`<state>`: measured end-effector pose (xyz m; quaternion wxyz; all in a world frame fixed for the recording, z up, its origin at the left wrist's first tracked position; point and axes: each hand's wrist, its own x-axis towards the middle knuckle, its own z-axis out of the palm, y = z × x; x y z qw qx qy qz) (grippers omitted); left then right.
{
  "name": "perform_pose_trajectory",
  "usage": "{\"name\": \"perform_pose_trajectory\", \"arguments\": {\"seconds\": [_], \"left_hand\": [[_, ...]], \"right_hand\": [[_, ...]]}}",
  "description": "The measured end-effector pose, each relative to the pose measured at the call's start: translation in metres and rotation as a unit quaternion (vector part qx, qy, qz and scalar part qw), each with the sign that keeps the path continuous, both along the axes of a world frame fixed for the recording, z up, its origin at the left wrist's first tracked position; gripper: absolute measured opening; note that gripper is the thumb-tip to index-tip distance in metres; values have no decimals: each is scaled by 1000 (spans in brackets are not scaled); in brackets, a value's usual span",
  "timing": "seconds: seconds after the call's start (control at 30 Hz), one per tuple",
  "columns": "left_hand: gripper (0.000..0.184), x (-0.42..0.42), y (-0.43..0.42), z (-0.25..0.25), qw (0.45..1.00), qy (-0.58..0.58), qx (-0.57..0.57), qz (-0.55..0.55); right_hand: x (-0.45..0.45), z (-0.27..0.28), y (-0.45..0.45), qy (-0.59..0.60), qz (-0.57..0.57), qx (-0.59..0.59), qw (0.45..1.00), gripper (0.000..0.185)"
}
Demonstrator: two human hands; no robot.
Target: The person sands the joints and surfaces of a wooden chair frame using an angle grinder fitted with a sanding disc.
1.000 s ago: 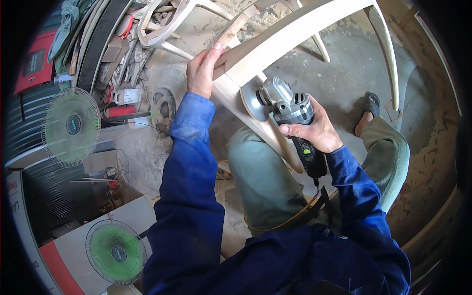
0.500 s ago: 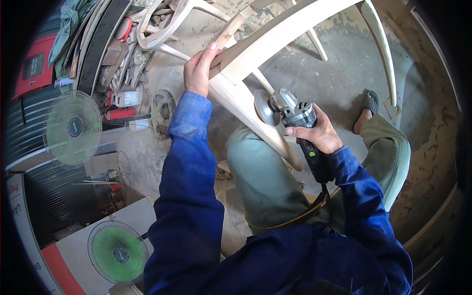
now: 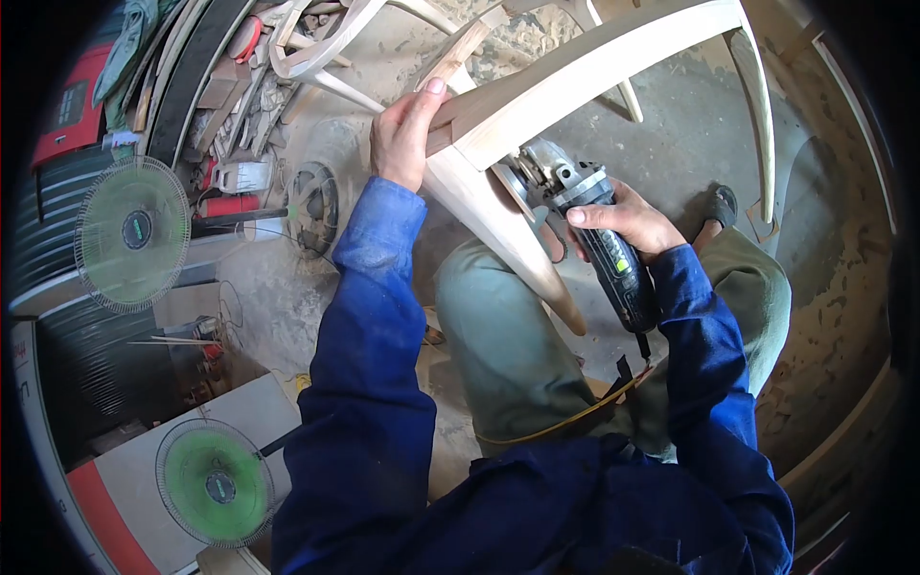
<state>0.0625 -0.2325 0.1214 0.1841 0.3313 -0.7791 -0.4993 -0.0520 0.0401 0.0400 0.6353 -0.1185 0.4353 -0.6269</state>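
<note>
A pale wooden chair frame (image 3: 594,72) lies tilted before me, one tapered leg (image 3: 508,240) running down across my left thigh. My left hand (image 3: 402,136) is wrapped round the frame near the joint of leg and rail, thumb along the top. In my right hand (image 3: 632,220) is an angle grinder (image 3: 613,264), its body slanting down to the right. The grinder's disc (image 3: 514,190) is seen nearly edge-on at the inner side of the leg, just below the joint. Whether the disc touches the wood I cannot tell.
Another wooden chair frame (image 3: 331,57) stands at the upper left beside piled wood scraps (image 3: 225,125). Two green fans (image 3: 134,235) are on the left. A yellow cord (image 3: 565,422) crosses my lap. My sandalled foot (image 3: 721,206) rests on the concrete floor at right.
The grinder has moved up the leg towards the joint, and its disc has turned more edge-on. My left hand keeps its grip, while the view has shifted slightly.
</note>
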Motion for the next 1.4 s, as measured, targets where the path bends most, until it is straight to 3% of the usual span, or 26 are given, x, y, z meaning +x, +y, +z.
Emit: {"name": "perform_pose_trajectory", "arguments": {"seconds": [0.27,0.47,0.83,1.1,1.2,1.4], "left_hand": [[60,-7,-10,-6,1000,5,-16,26],[56,-11,-20,-13,1000,6,3,22],[59,-11,-16,-11,999,-20,-41,25],[71,-10,-9,-20,997,-17,-67,28],[71,-12,-14,-13,996,-36,-78,37],[64,-14,-20,-9,997,-31,-69,28]], "right_hand": [[22,-2,21,54,-40,60,996,56],[45,-27,27,84,-108,35,990,60],[48,-9,13,175,-136,17,975,58],[50,5,10,139,-129,1,982,50],[54,-16,14,189,-134,19,973,51],[55,-11,22,140,-151,28,978,54]]}}
